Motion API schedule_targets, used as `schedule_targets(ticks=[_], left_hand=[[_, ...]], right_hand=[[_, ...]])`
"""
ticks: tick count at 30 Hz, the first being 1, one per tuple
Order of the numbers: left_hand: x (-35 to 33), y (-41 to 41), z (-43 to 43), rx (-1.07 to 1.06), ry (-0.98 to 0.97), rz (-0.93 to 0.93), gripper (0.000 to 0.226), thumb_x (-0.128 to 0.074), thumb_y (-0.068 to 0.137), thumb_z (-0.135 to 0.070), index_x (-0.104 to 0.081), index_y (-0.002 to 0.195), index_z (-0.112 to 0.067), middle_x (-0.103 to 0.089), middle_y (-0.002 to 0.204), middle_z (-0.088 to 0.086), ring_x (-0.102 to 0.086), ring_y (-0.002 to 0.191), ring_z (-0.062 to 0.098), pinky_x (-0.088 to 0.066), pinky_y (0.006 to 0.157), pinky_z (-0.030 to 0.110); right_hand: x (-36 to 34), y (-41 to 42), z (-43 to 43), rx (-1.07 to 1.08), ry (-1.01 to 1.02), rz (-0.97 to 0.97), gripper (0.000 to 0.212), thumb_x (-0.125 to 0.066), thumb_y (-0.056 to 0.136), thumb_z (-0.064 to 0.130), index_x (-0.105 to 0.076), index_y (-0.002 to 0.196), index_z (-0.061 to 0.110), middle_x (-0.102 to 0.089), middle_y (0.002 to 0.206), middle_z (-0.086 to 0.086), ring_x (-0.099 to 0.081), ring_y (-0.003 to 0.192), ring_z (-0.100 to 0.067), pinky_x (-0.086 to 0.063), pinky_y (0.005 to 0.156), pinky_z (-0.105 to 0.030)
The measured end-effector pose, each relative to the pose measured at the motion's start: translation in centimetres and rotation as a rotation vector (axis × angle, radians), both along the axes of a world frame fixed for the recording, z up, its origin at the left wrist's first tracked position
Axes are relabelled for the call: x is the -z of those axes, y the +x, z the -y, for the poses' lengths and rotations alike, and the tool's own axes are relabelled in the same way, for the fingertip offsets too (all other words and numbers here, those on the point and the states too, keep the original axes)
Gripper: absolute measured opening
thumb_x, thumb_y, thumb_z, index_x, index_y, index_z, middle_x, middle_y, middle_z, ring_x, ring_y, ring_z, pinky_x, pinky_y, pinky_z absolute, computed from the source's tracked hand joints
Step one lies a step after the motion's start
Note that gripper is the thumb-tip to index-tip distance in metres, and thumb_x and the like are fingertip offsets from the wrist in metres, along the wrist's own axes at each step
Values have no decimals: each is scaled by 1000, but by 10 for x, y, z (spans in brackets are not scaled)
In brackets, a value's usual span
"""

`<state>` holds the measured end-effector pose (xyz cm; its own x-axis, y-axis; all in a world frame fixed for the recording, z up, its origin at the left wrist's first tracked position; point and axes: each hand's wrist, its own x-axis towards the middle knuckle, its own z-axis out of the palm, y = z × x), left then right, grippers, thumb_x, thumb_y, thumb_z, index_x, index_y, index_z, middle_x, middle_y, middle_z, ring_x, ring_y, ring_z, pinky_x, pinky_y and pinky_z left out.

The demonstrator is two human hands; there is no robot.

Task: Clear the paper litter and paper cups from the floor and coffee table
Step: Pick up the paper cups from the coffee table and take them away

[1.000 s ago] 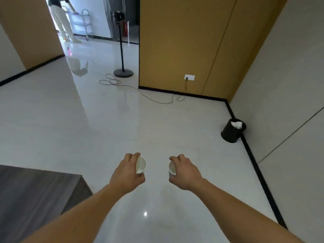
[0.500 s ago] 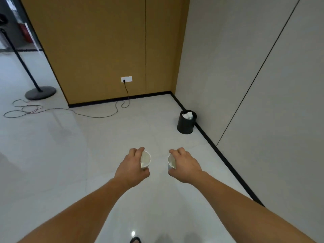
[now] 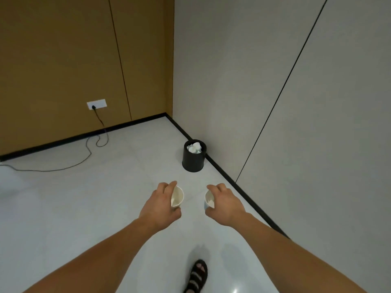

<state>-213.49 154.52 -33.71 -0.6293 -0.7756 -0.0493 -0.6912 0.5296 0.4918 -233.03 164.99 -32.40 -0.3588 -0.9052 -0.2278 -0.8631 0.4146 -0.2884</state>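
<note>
My left hand (image 3: 159,205) grips a white paper cup (image 3: 177,196) with its mouth turned toward the right. A second white paper cup (image 3: 209,199), mouth facing left, sits in the grip of my right hand (image 3: 226,203). Both are held out in front of me above the pale floor. Ahead and between the hands stands a black waste bin (image 3: 193,159) against the grey wall, with crumpled white paper (image 3: 194,148) filling its top.
A dark cable (image 3: 63,168) runs across the floor from a wall socket (image 3: 96,104) in the brown panel wall at left. A black skirting strip (image 3: 232,180) lines the grey wall at right. My sandalled foot (image 3: 197,275) shows at the bottom.
The view has swung right and moved forward. The bin is now nearer and closer to centre; the lamp stand has left the view. Both hands keep their cups.
</note>
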Motion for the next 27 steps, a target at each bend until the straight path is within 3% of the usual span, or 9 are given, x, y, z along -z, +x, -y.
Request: schedule_targets(ticks=[11,20,27], left_hand=[[-9,-134,180,-38,22,34,83,-67,81,-40,-21,149,-25,-31,141,-2,-44,121,21,-45,98,32],[25,-232,347,7,57,6,82,-69,78,-39,-25,147,-24,-32,140,0,-46,119,22,-46,94,32],[47,-289,471,18,122,-20,86,-73,76,-37,-26,146,-26,-26,145,-3,-43,121,22,-45,96,31]], right_hand=[[-6,-138,188,-49,-16,18,76,-63,84,38,-26,150,27,-32,144,-2,-39,127,-26,-44,98,-36],[20,-225,347,-19,-14,28,77,-64,82,39,-28,150,26,-35,143,-3,-39,126,-26,-42,100,-37],[32,-291,468,22,50,27,75,-66,82,36,-30,146,28,-38,138,-3,-44,120,-27,-45,92,-36]])
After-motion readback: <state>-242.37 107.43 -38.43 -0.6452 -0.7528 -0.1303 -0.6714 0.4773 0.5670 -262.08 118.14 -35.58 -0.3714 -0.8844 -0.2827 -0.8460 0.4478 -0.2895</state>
